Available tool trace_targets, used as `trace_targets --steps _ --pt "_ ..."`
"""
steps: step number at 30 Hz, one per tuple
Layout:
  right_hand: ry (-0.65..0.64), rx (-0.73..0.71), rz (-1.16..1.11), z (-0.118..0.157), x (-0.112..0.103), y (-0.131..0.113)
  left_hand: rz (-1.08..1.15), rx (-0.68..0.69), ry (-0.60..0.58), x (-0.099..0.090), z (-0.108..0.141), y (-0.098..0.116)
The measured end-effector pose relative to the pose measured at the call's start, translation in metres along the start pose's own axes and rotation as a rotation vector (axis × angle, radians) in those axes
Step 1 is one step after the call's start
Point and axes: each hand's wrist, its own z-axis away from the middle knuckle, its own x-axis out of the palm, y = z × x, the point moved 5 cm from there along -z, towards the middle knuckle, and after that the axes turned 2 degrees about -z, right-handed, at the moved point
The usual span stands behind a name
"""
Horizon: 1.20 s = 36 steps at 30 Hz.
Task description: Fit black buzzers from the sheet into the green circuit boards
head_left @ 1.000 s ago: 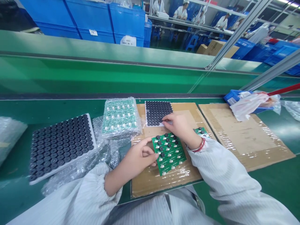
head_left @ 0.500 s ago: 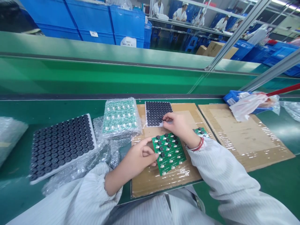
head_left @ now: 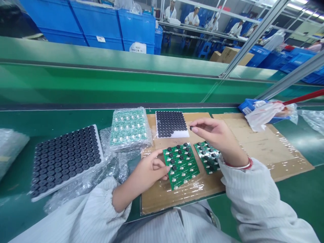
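Note:
My right hand (head_left: 217,138) is raised above the cardboard, pinching a small black disc (head_left: 191,128) between thumb and forefinger. Just left of those fingertips lies a white-backed sheet of black discs (head_left: 171,124). My left hand (head_left: 148,172) grips the edge of a green circuit board (head_left: 181,165), which carries several black discs. A second green circuit board (head_left: 207,157) lies to its right, below my right hand. A larger sheet of black discs (head_left: 65,158) lies left of my left hand, and a plastic-wrapped stack of green boards (head_left: 130,128) sits beyond it.
The boards lie on plastic-covered cardboard (head_left: 154,199), with a second cardboard sheet (head_left: 255,141) to the right. Bubble wrap (head_left: 111,168) sits at left. A blue box with white plastic (head_left: 263,113) lies at far right. Co-workers in white coats (head_left: 193,18) sit beyond the green conveyor.
My right hand has lifted off the disc sheet and moved right, with a black disc pinched in its fingers. The second board now shows fully. My left hand stays on its board.

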Motion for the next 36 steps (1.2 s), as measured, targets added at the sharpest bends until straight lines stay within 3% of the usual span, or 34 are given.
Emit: trace_targets --steps 7,18,36 --pt "-0.038 -0.061 0.060 0.034 0.004 -0.018 -0.022 0.024 -0.028 0.000 0.001 0.001" --pt "0.001 -0.196 0.305 0.090 0.039 -0.002 -0.036 0.049 -0.021 -0.001 -0.001 -0.003" --pt "0.020 -0.282 0.354 0.102 0.048 0.002 -0.055 0.015 -0.015 0.002 0.004 0.004"
